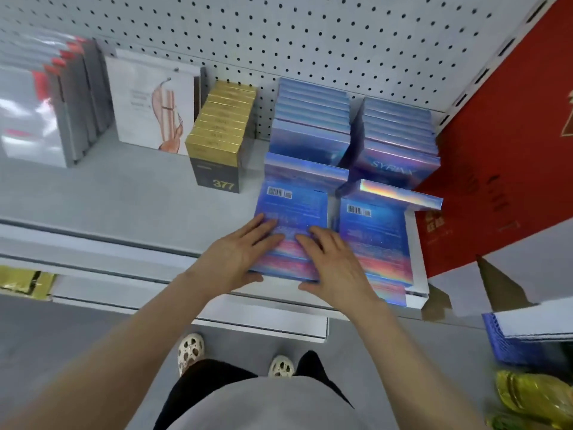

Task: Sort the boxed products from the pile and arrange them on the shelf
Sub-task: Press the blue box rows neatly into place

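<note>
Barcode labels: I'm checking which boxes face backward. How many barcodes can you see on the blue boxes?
2. One barcode tops the box under both hands; the other barcode is on the neighbouring box to its right. Others may be hidden.

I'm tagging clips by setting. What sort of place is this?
Most likely a retail shop aisle: a white pegboard-backed shelf carries neat rows of gold boxes and holographic blue boxes, faced like stock for sale.
</note>
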A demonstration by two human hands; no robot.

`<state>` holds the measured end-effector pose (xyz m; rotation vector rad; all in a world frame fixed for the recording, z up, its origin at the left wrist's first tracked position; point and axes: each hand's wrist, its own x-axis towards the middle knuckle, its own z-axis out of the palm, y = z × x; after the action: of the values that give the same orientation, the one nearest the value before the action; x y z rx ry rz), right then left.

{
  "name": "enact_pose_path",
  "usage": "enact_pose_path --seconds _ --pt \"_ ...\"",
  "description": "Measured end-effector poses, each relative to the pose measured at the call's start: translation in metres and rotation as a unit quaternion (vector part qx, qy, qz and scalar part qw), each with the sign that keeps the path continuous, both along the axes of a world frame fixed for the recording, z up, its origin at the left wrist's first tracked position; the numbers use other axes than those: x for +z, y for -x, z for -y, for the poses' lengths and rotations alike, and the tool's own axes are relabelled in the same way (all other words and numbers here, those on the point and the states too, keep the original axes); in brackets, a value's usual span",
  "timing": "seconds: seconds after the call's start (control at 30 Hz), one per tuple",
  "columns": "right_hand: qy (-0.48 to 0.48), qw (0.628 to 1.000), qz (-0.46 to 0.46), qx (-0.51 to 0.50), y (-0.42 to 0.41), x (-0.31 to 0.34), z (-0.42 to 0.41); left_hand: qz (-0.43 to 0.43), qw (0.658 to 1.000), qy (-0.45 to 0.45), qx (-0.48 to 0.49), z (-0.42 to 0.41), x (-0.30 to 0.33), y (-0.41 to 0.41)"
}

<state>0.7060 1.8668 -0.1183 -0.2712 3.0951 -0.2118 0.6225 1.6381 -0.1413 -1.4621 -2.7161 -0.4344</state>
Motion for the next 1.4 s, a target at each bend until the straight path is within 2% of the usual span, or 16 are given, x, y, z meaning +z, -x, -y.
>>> enact_pose_path --seconds 0.13,0.23,0.3,0.4,0.5,0.6,0.77,1.03,1.2,1.4 --pt "0.025 0.998 -0.042 0.040 0.011 0.023 -0.006 -0.029 0.998 -0.054 0.022 0.002 0.023 0.000" --pt "0.056 0.986 -0.146 0.049 0.027 0.051 -0.012 -0.061 0.989 -0.112 0.078 -0.003 0.055 0.011" --pt "0.039 0.976 -0.214 0.030 0.042 0.067 -0.013 -0.095 0.978 -0.147 0.115 -0.013 0.072 0.024" --pt "-0.014 0.969 -0.242 -0.043 0.071 0.072 -0.012 -0.137 0.969 -0.143 0.146 -0.033 0.079 0.055" --pt "-0.071 0.974 -0.198 -0.088 0.097 0.075 -0.013 -0.123 0.978 -0.076 0.150 -0.055 0.077 0.081" --pt "-0.085 0.983 -0.135 -0.094 0.115 0.075 -0.013 -0.120 0.981 -0.010 0.153 -0.068 0.077 0.099" --pt "-0.091 0.984 -0.106 -0.115 0.132 0.073 -0.013 -0.099 0.983 0.019 0.155 -0.072 0.084 0.110" --pt "-0.061 0.988 -0.101 -0.097 0.134 0.075 -0.016 -0.078 0.986 -0.029 0.146 -0.075 0.085 0.111" --pt "-0.019 0.992 -0.091 -0.086 0.135 0.075 -0.016 -0.065 0.982 -0.093 0.148 -0.078 0.084 0.108" --pt "-0.057 0.989 -0.108 -0.089 0.136 0.077 -0.012 -0.055 0.985 -0.092 0.135 -0.076 0.084 0.110"
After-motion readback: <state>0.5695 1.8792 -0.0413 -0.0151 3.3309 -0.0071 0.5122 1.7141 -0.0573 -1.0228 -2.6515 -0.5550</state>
